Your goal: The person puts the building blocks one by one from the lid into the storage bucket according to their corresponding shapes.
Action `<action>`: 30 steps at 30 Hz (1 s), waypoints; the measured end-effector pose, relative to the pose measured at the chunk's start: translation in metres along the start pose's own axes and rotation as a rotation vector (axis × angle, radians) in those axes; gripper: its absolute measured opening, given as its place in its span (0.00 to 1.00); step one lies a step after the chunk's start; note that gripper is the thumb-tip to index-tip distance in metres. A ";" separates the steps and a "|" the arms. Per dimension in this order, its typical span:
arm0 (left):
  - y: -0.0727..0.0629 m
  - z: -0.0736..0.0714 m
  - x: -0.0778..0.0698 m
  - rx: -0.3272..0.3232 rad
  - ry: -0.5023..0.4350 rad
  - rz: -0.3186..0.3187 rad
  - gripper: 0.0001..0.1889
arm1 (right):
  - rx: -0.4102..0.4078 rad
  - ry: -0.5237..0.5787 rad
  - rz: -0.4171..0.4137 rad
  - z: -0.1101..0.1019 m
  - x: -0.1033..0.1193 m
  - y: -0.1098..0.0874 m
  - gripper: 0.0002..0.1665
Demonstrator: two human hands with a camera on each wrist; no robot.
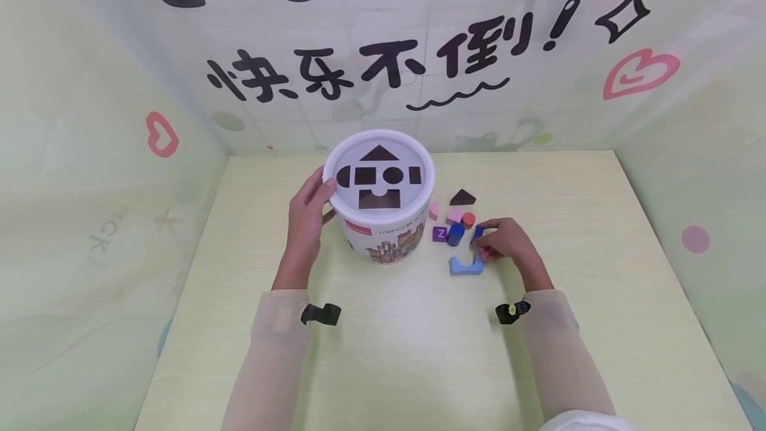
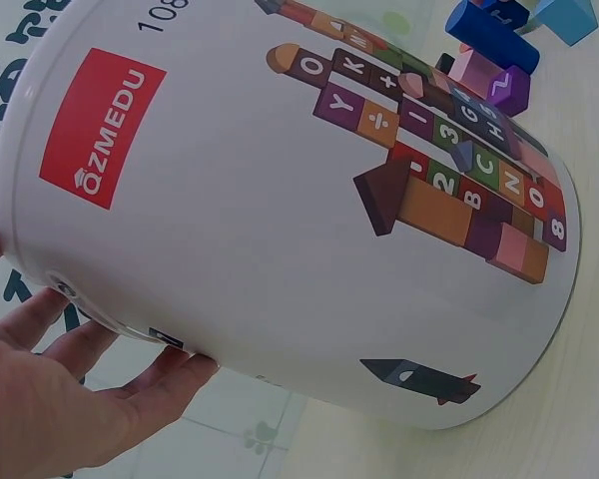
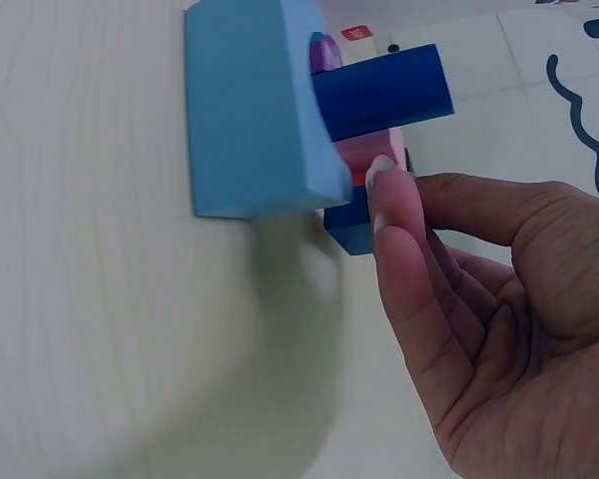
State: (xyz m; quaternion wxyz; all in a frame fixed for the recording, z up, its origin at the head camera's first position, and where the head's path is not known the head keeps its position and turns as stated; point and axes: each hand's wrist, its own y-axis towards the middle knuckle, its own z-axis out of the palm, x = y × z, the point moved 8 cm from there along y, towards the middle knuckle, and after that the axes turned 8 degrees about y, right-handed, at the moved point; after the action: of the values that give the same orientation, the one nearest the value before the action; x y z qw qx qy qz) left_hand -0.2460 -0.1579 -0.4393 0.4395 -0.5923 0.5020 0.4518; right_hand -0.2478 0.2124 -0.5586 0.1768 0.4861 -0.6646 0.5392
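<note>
My left hand [image 1: 306, 215] holds the white bucket [image 1: 383, 235] by its upper left side, thumb on the rim and fingers on the wall. The bucket stands upright, its lid [image 1: 407, 201] cut with shaped holes. At the right, my right hand [image 1: 503, 241] pinches a dark blue block [image 1: 477, 234], partly hidden by the fingers in the right wrist view. Just in front lies a light blue notched block [image 3: 245, 110]. A dark blue cylinder [image 1: 455, 235] stands left of that hand, beside a purple letter block [image 1: 439, 234].
Between bucket and right hand are also a red cylinder [image 1: 469, 220], a pink block [image 1: 454, 216], a pink rounded piece [image 1: 433, 210] and a dark triangular block [image 1: 463, 197]. The pale table [image 1: 407, 344] meets printed cloth walls [image 1: 509, 128] at its back and sides.
</note>
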 end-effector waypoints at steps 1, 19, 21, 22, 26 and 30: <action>0.000 0.000 0.000 0.000 0.001 0.000 0.27 | 0.000 -0.001 -0.009 -0.001 0.002 -0.002 0.30; 0.001 0.000 0.002 0.000 -0.005 -0.004 0.27 | -0.010 0.018 -0.131 -0.025 0.049 -0.027 0.30; 0.001 0.000 0.002 -0.002 -0.006 -0.005 0.27 | -0.013 0.024 -0.143 -0.028 0.054 -0.030 0.29; 0.001 0.000 0.002 -0.003 -0.006 -0.004 0.27 | -0.013 0.025 -0.150 -0.029 0.057 -0.032 0.29; 0.000 0.000 0.001 -0.007 -0.005 -0.001 0.27 | -0.016 0.024 -0.170 -0.032 0.070 -0.039 0.30; 0.000 -0.001 0.001 -0.009 -0.007 0.002 0.27 | -0.018 0.012 -0.181 -0.035 0.083 -0.048 0.32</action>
State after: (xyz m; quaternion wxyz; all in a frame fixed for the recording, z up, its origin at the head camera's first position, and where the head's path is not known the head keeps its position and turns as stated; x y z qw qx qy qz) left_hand -0.2462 -0.1587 -0.4400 0.4381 -0.5923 0.4989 0.4564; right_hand -0.2566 0.2079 -0.4569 0.2335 0.5393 -0.6217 0.5179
